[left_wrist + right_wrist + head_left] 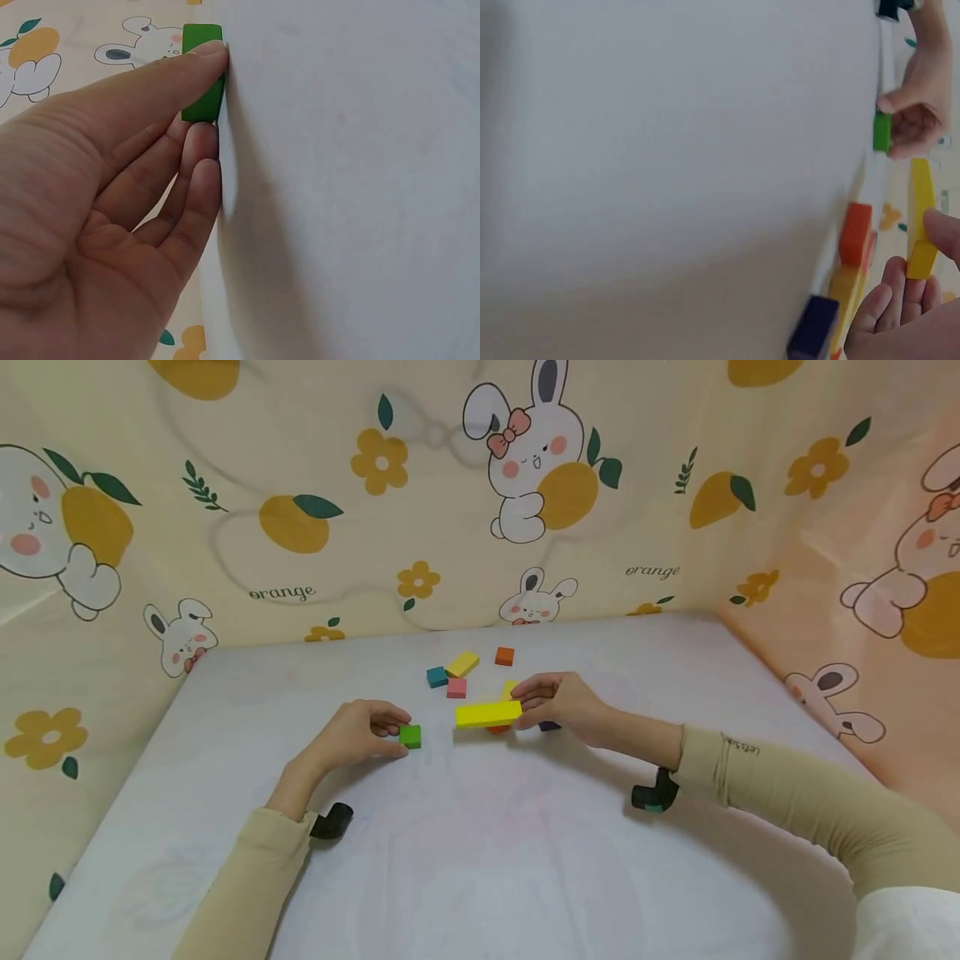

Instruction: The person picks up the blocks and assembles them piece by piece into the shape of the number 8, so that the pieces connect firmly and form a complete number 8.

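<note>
My left hand (351, 737) pinches a small green block (410, 737) between thumb and fingers, low at the white tabletop. The left wrist view shows the thumb across the face of that green block (202, 105). To the right, my right hand (564, 703) grips one end of a long yellow block (487, 714), held roughly level above the table. Beneath and behind it lie an orange block (855, 234), partly hidden, another yellow block (843, 292) and a dark blue block (813, 328). These sit close under the right hand.
Farther back on the table (480, 860) lie a blue block (437, 677), a yellow block (462, 664), a pink block (456, 688) and an orange-red block (505, 656). A patterned cloth wall (450, 527) with rabbits and oranges encloses the back and sides.
</note>
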Tool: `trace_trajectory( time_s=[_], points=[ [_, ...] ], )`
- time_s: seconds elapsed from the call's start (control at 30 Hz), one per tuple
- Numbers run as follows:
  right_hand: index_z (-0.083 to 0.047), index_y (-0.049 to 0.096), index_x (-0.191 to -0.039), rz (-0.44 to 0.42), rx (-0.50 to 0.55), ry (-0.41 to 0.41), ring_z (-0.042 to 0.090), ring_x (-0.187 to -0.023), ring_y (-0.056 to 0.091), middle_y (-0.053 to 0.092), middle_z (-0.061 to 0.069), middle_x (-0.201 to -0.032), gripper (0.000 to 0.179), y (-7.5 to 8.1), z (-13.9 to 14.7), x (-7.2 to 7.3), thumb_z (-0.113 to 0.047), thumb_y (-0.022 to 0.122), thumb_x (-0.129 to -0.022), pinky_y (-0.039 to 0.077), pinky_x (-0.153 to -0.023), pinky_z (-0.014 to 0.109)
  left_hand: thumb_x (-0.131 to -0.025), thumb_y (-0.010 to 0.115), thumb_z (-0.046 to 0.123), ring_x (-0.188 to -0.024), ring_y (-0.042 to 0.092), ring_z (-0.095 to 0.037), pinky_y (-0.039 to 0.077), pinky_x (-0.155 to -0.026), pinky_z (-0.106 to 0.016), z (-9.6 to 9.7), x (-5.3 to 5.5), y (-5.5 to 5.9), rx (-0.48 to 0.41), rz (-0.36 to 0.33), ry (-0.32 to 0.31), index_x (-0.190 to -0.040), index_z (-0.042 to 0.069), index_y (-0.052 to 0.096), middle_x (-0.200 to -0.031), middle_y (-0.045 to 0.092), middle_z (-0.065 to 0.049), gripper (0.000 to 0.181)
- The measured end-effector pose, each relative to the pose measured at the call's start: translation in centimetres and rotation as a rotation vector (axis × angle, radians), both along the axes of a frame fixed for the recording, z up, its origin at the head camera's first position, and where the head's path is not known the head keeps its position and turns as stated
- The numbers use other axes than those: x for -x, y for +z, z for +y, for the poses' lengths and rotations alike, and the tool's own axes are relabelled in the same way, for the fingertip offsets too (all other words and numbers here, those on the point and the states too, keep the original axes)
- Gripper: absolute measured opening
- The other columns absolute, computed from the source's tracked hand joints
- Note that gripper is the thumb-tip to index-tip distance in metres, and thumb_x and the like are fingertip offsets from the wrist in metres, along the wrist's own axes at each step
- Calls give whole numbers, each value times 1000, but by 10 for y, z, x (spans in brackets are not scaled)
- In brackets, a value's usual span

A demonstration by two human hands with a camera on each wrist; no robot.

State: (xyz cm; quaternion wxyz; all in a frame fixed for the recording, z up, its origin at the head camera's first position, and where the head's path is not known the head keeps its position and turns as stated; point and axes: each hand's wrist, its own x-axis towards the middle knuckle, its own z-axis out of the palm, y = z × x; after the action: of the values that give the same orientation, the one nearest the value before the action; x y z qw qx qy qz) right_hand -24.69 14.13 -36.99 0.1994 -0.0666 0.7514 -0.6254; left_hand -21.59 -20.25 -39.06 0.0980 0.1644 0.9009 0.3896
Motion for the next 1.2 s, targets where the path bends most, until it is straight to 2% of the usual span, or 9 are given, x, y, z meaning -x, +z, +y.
trace_trajectory(
  time_s=[0.2, 0.37, 0.5, 0.6, 0.7, 0.83, 0.97, 1.2],
  points=[
    [2, 68, -111, 31, -64, 25, 24, -92, 66, 70, 12, -102, 47, -7, -6, -8, 2, 88, -68, 53, -83, 26, -75, 88, 17, -95, 64, -16, 52, -87, -33, 1, 2, -1, 3, 1, 2, -116, 8, 70, -107, 69, 0, 46],
    [-1, 71, -107, 77, -76, 45, 26, -92, 66, 71, 11, -103, 45, -6, -17, -16, 2, 89, -66, 54, -83, 28, -74, 88, 17, -92, 63, -16, 52, -86, -32, 2, 1, -2, 14, 0, 7, -115, 9, 71, -105, 69, 1, 45],
    [0, 71, -108, 97, -109, 71, 25, -91, 65, 71, 8, -102, 45, -11, -28, -25, 0, 90, -67, 54, -83, 28, -75, 88, 17, -92, 63, -16, 52, -86, -33, 2, -1, -2, 19, -5, 14, -115, 9, 71, -104, 69, 1, 44],
    [-1, 72, -106, 100, -145, 58, 24, -89, 64, 70, 7, -100, 42, -15, -35, -31, -1, 90, -67, 54, -81, 27, -75, 88, 17, -93, 63, -17, 52, -87, -33, 2, -2, -3, 18, -12, 17, -115, 9, 71, -106, 69, 0, 45],
    [-4, 73, -101, 141, -195, 32, 24, -85, 63, 69, 6, -95, 38, -18, -41, -36, -1, 90, -67, 54, -78, 28, -75, 88, 18, -93, 63, -17, 52, -87, -34, 2, -2, -2, 18, -15, 20, -116, 9, 70, -106, 69, 0, 45],
    [-9, 73, -95, 229, -276, 2, 24, -80, 61, 67, 6, -89, 34, -19, -48, -39, -2, 91, -66, 55, -73, 28, -75, 88, 18, -93, 63, -17, 52, -87, -34, 3, -1, -2, 16, -5, 19, -115, 9, 71, -106, 69, 0, 44],
    [-10, 74, -92, 287, -326, 6, 24, -78, 60, 66, 5, -87, 32, -18, -54, -37, -2, 91, -67, 55, -70, 28, -75, 88, 18, -93, 63, -17, 52, -87, -34, 2, -1, -1, 17, 2, 28, -115, 9, 71, -106, 69, 0, 44],
    [-7, 74, -93, 286, -346, 20, 23, -76, 59, 67, 4, -87, 32, -12, -59, -37, 0, 90, -67, 54, -70, 27, -75, 88, 19, -93, 62, -17, 51, -87, -35, 1, -1, -2, 26, -8, 36, -115, 10, 71, -105, 68, 0, 44]
  ],
)
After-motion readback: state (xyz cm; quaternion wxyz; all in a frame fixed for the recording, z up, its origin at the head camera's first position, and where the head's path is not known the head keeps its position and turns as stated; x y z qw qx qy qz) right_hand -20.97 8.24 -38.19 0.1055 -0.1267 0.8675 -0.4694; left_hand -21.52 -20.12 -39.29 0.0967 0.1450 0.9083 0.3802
